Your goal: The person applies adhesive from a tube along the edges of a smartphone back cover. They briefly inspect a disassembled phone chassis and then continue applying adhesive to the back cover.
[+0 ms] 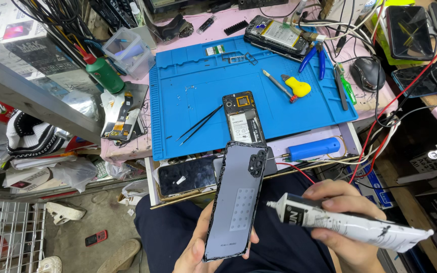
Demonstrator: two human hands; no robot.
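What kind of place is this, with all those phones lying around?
Most likely a phone repair bench. An opened black phone lies on a blue rubber work mat beside thin black tweezers, and the left hand holds a grey phone back cover while the right hand holds a white glue tube.

White glue tube point(352, 225) with black print in the right hand point(345, 217); white label point(240, 127) on the open phone's battery; dark-screened phone point(187, 175) at the counter's front edge

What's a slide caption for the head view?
Left hand holds phone back cover; right hand aims glue tube at it.
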